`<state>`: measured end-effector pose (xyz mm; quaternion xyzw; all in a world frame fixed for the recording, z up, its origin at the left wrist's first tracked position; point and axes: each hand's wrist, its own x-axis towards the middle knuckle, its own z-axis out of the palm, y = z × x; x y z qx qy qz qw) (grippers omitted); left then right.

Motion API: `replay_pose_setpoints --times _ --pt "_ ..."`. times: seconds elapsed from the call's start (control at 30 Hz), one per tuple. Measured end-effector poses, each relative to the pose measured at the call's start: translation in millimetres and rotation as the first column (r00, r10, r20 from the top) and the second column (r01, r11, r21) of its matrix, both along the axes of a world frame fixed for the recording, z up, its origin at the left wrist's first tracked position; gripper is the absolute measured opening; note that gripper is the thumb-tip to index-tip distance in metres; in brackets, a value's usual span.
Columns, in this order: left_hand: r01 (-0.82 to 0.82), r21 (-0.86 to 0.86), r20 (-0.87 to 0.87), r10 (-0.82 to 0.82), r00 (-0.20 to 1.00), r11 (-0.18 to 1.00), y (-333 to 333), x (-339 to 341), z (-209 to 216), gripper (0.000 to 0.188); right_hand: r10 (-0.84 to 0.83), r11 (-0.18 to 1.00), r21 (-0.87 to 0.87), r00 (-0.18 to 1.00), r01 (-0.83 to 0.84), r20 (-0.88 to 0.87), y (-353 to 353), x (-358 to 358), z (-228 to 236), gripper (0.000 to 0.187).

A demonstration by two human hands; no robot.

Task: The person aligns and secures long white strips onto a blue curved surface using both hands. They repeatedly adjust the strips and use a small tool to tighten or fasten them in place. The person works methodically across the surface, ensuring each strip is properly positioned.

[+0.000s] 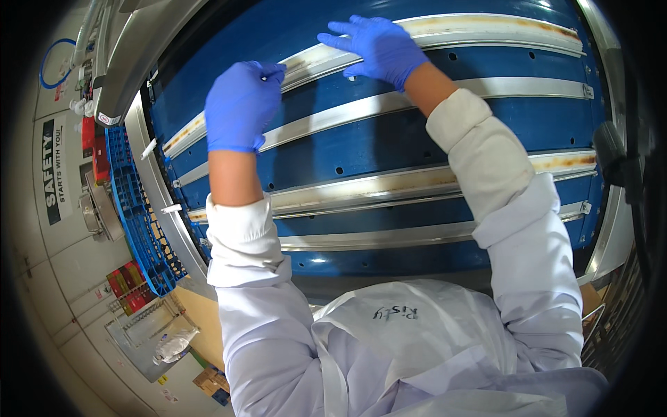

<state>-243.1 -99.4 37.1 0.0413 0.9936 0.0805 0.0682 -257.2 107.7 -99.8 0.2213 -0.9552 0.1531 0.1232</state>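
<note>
My left hand [243, 105], in a blue-violet glove, is closed at the farthest metal rail [500, 29]. Its fingertips are curled at the rail, and whatever they hold is hidden. Farther right, my right hand [381, 50], gloved the same way, lies over that rail with its fingers stretched and spread. Brown stains mark parts of this silvery rail. It runs across a dark blue panel [333, 149] dotted with small holes. A plainer metal strip [514, 87] passes just nearer to me, below both hands.
Another stained rail [389, 186] and a thin metal strip [389, 238] cross the panel closer to my body. White pegs [171, 208] stick out at the left frame. Blue plastic pallets [135, 208] stand beyond it. A dark round-ended part [611, 153] is at the right edge.
</note>
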Motion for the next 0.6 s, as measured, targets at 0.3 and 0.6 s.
replay_pose_setpoints --times 0.3,0.6 --pt "0.022 -0.033 0.031 -0.021 0.999 0.999 0 -9 -16 0.024 -0.045 0.995 0.085 0.999 0.045 0.001 23 4 16 0.085" --pt "0.069 0.003 0.026 -0.069 0.997 0.998 13 -6 -9 0.024 -0.068 0.991 0.119 0.997 0.064 0.029 22 1 13 0.085"
